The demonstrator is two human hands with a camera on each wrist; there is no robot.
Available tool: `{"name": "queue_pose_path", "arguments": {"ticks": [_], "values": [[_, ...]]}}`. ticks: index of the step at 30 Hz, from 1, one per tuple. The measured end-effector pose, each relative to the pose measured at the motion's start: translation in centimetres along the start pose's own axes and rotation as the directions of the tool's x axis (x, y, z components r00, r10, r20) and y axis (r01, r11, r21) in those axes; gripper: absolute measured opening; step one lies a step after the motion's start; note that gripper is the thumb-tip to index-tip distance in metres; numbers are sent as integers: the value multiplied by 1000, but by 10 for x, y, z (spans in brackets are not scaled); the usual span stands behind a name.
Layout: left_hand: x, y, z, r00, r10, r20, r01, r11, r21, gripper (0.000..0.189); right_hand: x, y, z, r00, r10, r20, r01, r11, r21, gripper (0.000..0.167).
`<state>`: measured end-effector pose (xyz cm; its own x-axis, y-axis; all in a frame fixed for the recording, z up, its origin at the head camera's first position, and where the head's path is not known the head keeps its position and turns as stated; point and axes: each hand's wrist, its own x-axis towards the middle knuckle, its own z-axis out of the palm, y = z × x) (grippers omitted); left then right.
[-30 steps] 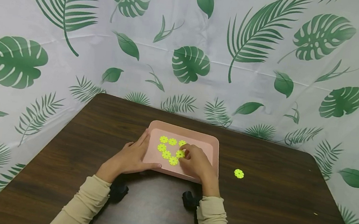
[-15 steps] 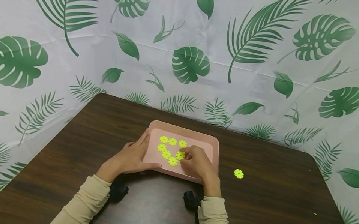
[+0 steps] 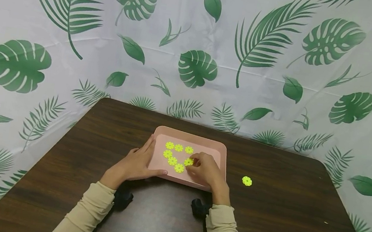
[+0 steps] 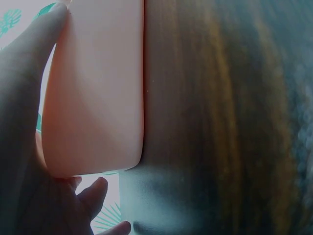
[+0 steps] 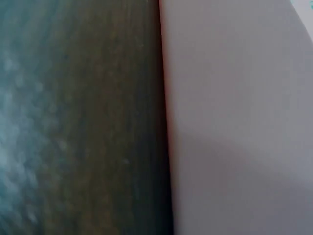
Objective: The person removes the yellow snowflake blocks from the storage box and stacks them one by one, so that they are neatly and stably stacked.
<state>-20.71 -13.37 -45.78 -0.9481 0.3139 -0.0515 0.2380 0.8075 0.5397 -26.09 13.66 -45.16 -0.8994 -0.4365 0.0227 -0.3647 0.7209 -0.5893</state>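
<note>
On the table lies a shallow pink tray (image 3: 217, 145), its outer wall (image 4: 98, 98) filling part of the left wrist view. Several yellow flower-shaped discs (image 3: 172, 161) form a rough heart outline inside it. My left hand (image 3: 134, 162) rests at the tray's front left corner, straight fingers along the left side and thumb along the front rim. My right hand (image 3: 207, 170) reaches over the front rim, thumb and index finger pinching a flower-shaped disc (image 3: 188, 162) on the right side of the outline. The right wrist view shows only the tray wall (image 5: 234, 98) and table, with that hand hidden.
One more yellow flower disc (image 3: 247, 181) lies on the dark wooden table (image 3: 281, 222) to the right of the tray. A tiny pale scrap (image 3: 325, 222) is farther right. Behind the table hangs a white cloth (image 3: 165, 62) with green leaves.
My right hand has shifted slightly right and toward me, and the pinched flower disc has moved with it. My left hand and the tray stay in place.
</note>
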Motion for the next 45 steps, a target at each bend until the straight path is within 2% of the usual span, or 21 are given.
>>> {"name": "queue_pose_path", "arguments": {"ticks": [6, 17, 22, 32, 45], "values": [[0, 1, -1, 1000, 1, 3, -1, 1000, 16, 122, -4, -2, -6, 1000, 23, -22, -23, 1000, 10, 22], [-1, 2, 0, 1000, 0, -3, 0, 1000, 16, 120, -10, -6, -21, 995, -47, -91, 44, 999, -32, 29], [-2, 3, 0, 1000, 0, -6, 0, 1000, 8, 120, -13, -5, -26, 994, -46, -101, 43, 999, -32, 29], [-2, 3, 0, 1000, 5, -11, -5, 1000, 1, 121, -21, 2, -39, 989, -47, -139, 48, 999, 6, 26], [-3, 4, -2, 1000, 11, -3, -11, 1000, 1, 120, -37, 18, -57, 974, -8, -226, 14, 1000, 28, 29]]}}
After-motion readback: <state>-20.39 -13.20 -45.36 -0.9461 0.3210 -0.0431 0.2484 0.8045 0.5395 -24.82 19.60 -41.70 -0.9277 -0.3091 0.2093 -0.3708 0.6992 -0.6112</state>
